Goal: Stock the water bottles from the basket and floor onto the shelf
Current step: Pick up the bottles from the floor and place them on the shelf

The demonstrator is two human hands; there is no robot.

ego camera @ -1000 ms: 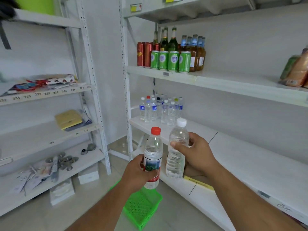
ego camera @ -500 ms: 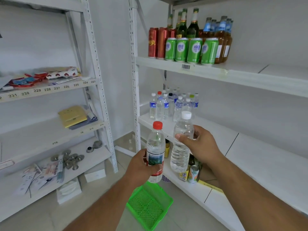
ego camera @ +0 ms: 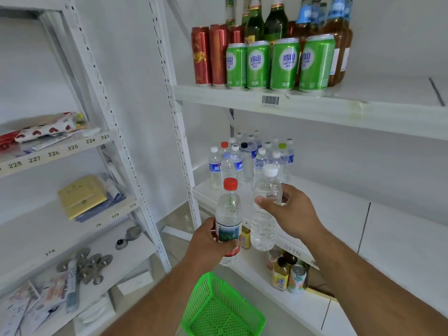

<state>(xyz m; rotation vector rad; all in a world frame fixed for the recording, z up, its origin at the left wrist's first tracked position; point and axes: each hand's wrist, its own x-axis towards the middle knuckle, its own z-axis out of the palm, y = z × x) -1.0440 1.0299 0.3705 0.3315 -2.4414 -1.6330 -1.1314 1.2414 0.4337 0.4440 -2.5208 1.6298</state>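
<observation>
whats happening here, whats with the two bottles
A person is stocking water bottles. The left hand grips a red-capped bottle and the right hand grips a white-capped bottle, both upright and held in front of the shelf. A cluster of water bottles already stands at the shelf's back left. A green basket sits below the hands on the floor; no bottles show in it. Neither held bottle has been set down yet.

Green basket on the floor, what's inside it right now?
The green basket shows only bare mesh inside; no bottles are visible. Its near end runs out of frame, so that end cannot be checked.
</observation>
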